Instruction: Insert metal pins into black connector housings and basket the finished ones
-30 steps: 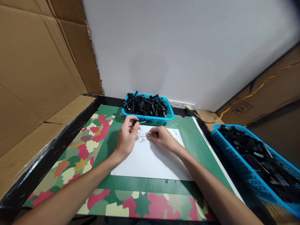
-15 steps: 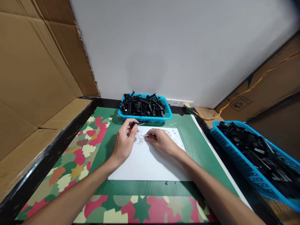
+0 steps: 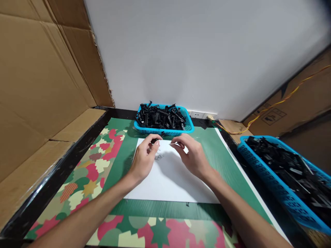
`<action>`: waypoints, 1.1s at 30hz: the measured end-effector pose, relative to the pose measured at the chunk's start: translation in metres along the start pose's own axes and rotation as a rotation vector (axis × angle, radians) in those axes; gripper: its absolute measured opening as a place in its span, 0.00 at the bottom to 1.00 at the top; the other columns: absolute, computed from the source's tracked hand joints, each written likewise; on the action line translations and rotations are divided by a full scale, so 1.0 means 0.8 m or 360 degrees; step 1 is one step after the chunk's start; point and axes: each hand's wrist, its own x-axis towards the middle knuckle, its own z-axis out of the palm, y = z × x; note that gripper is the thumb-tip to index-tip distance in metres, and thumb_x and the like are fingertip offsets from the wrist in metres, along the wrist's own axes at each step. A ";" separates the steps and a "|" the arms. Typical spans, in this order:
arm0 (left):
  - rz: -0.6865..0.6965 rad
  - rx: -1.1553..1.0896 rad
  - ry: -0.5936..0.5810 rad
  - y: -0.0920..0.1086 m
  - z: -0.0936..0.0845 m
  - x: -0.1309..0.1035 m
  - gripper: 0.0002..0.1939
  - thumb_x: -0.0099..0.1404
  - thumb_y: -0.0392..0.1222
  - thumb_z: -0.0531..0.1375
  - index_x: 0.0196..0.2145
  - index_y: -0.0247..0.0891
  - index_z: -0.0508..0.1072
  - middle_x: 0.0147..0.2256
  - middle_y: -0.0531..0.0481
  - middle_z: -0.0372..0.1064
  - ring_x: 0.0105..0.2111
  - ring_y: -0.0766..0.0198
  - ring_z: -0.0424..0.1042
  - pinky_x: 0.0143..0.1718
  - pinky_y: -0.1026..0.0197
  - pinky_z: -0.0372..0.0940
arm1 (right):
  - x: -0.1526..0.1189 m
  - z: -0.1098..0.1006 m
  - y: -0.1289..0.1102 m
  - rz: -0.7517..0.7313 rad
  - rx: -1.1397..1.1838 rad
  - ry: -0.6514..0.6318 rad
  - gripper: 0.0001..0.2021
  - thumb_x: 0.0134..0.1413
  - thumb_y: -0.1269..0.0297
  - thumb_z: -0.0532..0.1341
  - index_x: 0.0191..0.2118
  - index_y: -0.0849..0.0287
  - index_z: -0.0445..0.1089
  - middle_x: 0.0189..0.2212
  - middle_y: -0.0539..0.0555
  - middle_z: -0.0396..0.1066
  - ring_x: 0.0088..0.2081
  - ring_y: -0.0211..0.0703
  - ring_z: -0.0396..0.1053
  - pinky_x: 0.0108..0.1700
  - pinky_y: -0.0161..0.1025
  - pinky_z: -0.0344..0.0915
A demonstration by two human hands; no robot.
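My left hand (image 3: 144, 158) is closed, with thumb and fingers around a small black plastic part (image 3: 154, 141) above the white sheet (image 3: 170, 186). Most of that part is hidden by the fingers. Opposite it, my right hand (image 3: 194, 156) pinches a thin, pale metal piece (image 3: 171, 143) whose kind is too small to make out. Its tip points toward the left hand, and a gap separates the two hands. Beneath them, a pile of tiny metal wire bits (image 3: 158, 157) lies on the sheet, partly covered by the left hand.
A blue basket (image 3: 165, 131) heaped with black plastic parts stands behind the hands against the wall. A second blue basket (image 3: 279, 184) of black parts is at right. Cardboard (image 3: 46, 79) walls the left side. A yellow-red cable (image 3: 249, 124) runs from the socket (image 3: 199, 114).
My right hand has lifted away from the wire bits and moved right and slightly up. My left hand still holds the black part. The view has shifted slightly.
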 end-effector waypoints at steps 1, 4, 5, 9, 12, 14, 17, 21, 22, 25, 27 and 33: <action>-0.0010 -0.0025 -0.0052 0.002 0.001 -0.002 0.12 0.76 0.50 0.58 0.49 0.44 0.76 0.33 0.53 0.68 0.27 0.65 0.62 0.28 0.63 0.57 | 0.000 -0.001 -0.003 0.0032 0.0076 0.0080 0.05 0.73 0.66 0.60 0.42 0.54 0.72 0.35 0.53 0.72 0.35 0.44 0.67 0.39 0.41 0.63; -0.0013 -0.0142 -0.0228 0.008 0.007 -0.007 0.14 0.77 0.52 0.57 0.44 0.42 0.78 0.37 0.50 0.70 0.29 0.65 0.64 0.28 0.63 0.58 | -0.003 0.000 -0.010 0.0139 0.0233 0.0210 0.06 0.71 0.65 0.61 0.39 0.54 0.72 0.34 0.53 0.73 0.33 0.43 0.65 0.37 0.41 0.63; 0.0001 -0.0169 -0.0268 0.009 0.009 -0.009 0.15 0.77 0.53 0.57 0.42 0.42 0.79 0.38 0.49 0.71 0.30 0.64 0.65 0.29 0.62 0.59 | -0.004 0.002 -0.011 0.0160 0.0264 0.0218 0.06 0.71 0.64 0.61 0.39 0.54 0.72 0.33 0.53 0.73 0.33 0.43 0.65 0.37 0.41 0.63; 0.0053 -0.0174 -0.0310 0.012 0.014 -0.015 0.17 0.78 0.55 0.56 0.43 0.41 0.79 0.41 0.46 0.72 0.35 0.61 0.69 0.33 0.61 0.62 | -0.008 0.010 -0.013 0.0191 0.0382 0.0185 0.05 0.70 0.64 0.62 0.40 0.55 0.73 0.34 0.53 0.74 0.33 0.43 0.67 0.37 0.41 0.65; 0.0068 -0.0151 -0.0305 0.011 0.014 -0.017 0.17 0.78 0.55 0.55 0.45 0.41 0.78 0.41 0.46 0.71 0.38 0.59 0.70 0.35 0.60 0.63 | -0.010 0.013 -0.014 0.0211 0.0448 0.0146 0.05 0.70 0.63 0.62 0.40 0.55 0.74 0.34 0.54 0.75 0.33 0.43 0.68 0.37 0.41 0.65; 0.0081 -0.0120 -0.0297 0.011 0.014 -0.017 0.18 0.78 0.56 0.55 0.44 0.41 0.77 0.40 0.47 0.70 0.39 0.59 0.70 0.36 0.60 0.63 | -0.010 0.013 -0.015 0.0233 0.0481 0.0127 0.05 0.70 0.63 0.62 0.40 0.55 0.75 0.35 0.54 0.75 0.33 0.43 0.68 0.37 0.41 0.65; 0.0112 -0.0057 -0.0275 0.011 0.012 -0.016 0.17 0.78 0.55 0.54 0.42 0.41 0.76 0.39 0.48 0.69 0.38 0.59 0.69 0.35 0.60 0.63 | -0.009 0.010 -0.016 0.0285 0.0579 0.0091 0.05 0.69 0.62 0.64 0.41 0.55 0.76 0.35 0.54 0.76 0.33 0.43 0.69 0.37 0.41 0.66; 0.0157 0.0015 -0.0278 0.014 0.011 -0.016 0.16 0.79 0.52 0.55 0.38 0.41 0.75 0.39 0.48 0.69 0.40 0.58 0.69 0.37 0.59 0.63 | -0.007 0.004 -0.015 0.0371 0.0723 0.0048 0.06 0.69 0.61 0.64 0.40 0.56 0.76 0.36 0.54 0.77 0.35 0.43 0.72 0.40 0.40 0.68; 0.0161 0.0022 -0.0286 0.015 0.011 -0.016 0.16 0.79 0.51 0.55 0.38 0.41 0.75 0.39 0.48 0.69 0.41 0.58 0.69 0.38 0.59 0.63 | -0.006 0.001 -0.014 0.0386 0.0724 0.0056 0.06 0.69 0.61 0.64 0.41 0.56 0.76 0.36 0.54 0.77 0.36 0.43 0.72 0.41 0.40 0.69; 0.0166 0.0072 -0.0322 0.016 0.010 -0.015 0.15 0.78 0.50 0.56 0.37 0.41 0.74 0.38 0.49 0.69 0.39 0.58 0.68 0.38 0.58 0.62 | -0.005 -0.005 -0.011 0.0371 0.0633 0.0002 0.07 0.70 0.60 0.63 0.42 0.56 0.76 0.38 0.55 0.78 0.37 0.44 0.72 0.41 0.40 0.69; 0.0165 0.0120 -0.0354 0.016 0.010 -0.015 0.15 0.78 0.50 0.56 0.36 0.41 0.74 0.37 0.49 0.68 0.37 0.59 0.67 0.37 0.58 0.61 | -0.005 -0.009 -0.009 0.0307 0.0544 -0.0108 0.08 0.71 0.60 0.62 0.42 0.55 0.76 0.38 0.55 0.79 0.37 0.44 0.72 0.41 0.40 0.68; 0.0158 0.0166 -0.0444 0.015 0.009 -0.015 0.15 0.78 0.50 0.56 0.36 0.40 0.74 0.37 0.50 0.67 0.35 0.59 0.66 0.37 0.58 0.59 | -0.008 -0.021 -0.005 0.0201 0.0429 -0.0313 0.07 0.70 0.63 0.61 0.41 0.55 0.77 0.36 0.53 0.77 0.34 0.43 0.69 0.36 0.39 0.64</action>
